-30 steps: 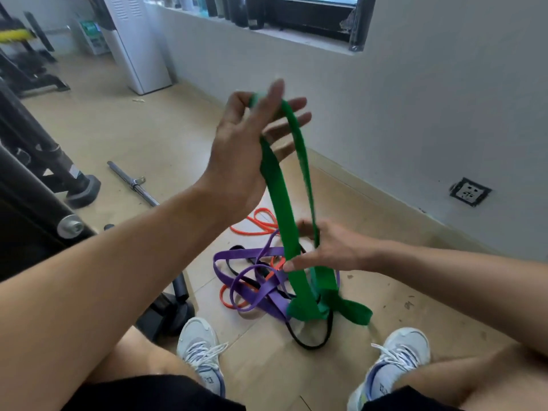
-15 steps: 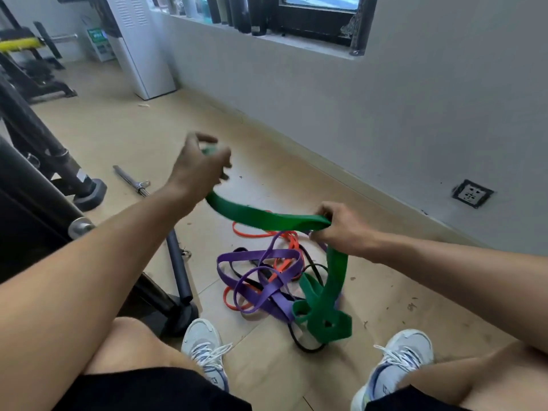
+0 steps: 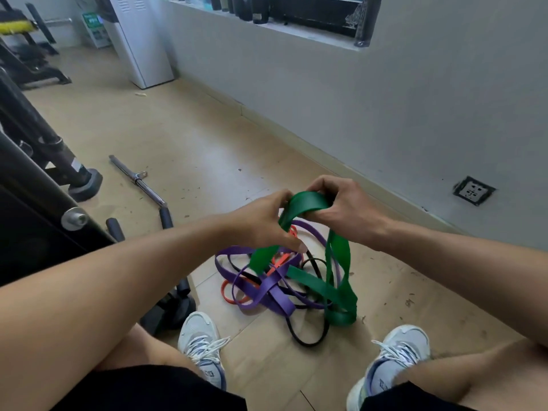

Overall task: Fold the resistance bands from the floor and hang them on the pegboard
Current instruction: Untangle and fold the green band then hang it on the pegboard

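The right hand [image 3: 345, 212] and left hand [image 3: 264, 223] both pinch the green resistance band [image 3: 308, 201] at frame centre, its loops trailing onto the floor pile; judging by this, stack even layers; keep the purple band [image 3: 267, 289] clear.

Metal bar [image 3: 137, 181] on floor [image 3: 184, 137]; wall socket [image 3: 473, 191]; white cabinet [image 3: 142, 40]

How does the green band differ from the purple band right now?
The green band is gripped by both the left hand and right hand, its top lifted; the purple band lies untouched on the floor. Green looks wider than purple. Green hangs in long loops; purple sprawls in flat tangled coils. Both are flat loop bands in the same pile.
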A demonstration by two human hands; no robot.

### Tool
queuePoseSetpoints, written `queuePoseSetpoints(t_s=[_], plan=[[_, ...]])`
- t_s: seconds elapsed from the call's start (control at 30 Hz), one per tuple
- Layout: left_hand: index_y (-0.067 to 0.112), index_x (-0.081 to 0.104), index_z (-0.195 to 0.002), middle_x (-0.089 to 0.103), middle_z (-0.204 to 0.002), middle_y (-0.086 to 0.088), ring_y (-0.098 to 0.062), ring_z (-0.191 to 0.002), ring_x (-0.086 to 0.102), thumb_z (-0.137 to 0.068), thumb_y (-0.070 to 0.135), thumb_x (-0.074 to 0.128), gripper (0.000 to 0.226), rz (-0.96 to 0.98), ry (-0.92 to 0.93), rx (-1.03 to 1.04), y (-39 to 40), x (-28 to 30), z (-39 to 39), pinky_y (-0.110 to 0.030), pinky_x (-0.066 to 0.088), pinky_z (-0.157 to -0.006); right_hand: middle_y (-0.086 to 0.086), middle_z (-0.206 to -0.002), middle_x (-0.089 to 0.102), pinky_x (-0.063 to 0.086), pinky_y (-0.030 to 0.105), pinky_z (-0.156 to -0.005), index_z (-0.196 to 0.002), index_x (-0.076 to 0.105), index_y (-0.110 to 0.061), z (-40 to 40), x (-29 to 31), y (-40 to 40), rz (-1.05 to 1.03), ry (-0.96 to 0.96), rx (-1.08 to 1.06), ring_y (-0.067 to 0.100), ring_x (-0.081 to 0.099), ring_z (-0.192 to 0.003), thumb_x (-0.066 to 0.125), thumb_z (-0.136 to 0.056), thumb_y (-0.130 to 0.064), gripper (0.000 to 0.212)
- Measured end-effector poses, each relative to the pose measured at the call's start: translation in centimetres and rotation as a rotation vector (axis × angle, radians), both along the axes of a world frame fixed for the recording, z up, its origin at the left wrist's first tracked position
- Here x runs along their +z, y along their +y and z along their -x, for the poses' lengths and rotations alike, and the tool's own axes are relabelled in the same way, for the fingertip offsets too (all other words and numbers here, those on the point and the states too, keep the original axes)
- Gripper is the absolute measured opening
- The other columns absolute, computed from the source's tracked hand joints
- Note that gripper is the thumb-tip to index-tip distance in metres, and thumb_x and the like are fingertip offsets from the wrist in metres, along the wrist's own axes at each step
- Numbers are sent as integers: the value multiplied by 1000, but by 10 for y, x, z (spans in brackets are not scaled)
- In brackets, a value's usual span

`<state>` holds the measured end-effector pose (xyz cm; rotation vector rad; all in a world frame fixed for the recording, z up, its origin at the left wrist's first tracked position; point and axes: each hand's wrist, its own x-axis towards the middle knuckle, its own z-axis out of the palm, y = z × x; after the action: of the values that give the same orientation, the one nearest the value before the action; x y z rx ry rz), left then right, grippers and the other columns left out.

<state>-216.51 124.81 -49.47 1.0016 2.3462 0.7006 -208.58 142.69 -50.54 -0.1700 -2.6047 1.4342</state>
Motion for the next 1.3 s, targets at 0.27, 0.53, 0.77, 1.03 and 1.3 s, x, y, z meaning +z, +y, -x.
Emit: queuePoseSetpoints(t_s=[0.27, 0.53, 0.77, 1.03, 1.3], plan=[[18, 69, -106, 77, -87, 4, -20, -83, 74, -76, 26, 89, 37, -18, -333, -7, -18, 2, 14, -33, 60, -82, 4, -88, 74, 59, 36, -82, -107, 73, -22, -10, -4, 23, 15, -134, 26, 15, 70, -80, 91, -76, -24, 36], [2, 67, -117, 77, -104, -19, -27, -80, 73, -85, 19, 80, 39, -10, -630, 45, -26, 0, 11, -33, 61, -71, -4, -88, 79, 54, 24, -67, -112, 77, -28, -12, -10, 35, -30, -310, 254, 8, 69, -75, 89, -77, -22, 38], [4, 65, -120, 78, -105, -16, -35, -85, 74, -82, 23, 83, 46, 105, -602, -9, -27, 1, 12, -42, 62, -86, 4, -106, 79, 47, 32, -75, -107, 68, -67, -11, -14, 39, -202, -416, 402, 13, 60, -79, 71, -75, -65, 32], [13, 73, -97, 80, -89, -10, -28, -78, 78, -77, 27, 88, 29, 197, -378, 25, -26, 8, 15, -25, 57, -59, -20, -134, 67, 53, 47, -100, -108, 76, -50, -13, -9, 27, -314, -508, 478, 14, 68, -111, 55, -91, -58, 29], [17, 75, -87, 72, -66, 5, -8, -54, 57, -89, 35, 76, 18, 79, -200, 132, -28, 11, 18, -19, 44, -52, 0, -92, 79, 56, 21, -72, -113, 74, -25, -14, -15, 24, 53, -556, 416, 4, 71, -81, 55, -104, -31, 22]])
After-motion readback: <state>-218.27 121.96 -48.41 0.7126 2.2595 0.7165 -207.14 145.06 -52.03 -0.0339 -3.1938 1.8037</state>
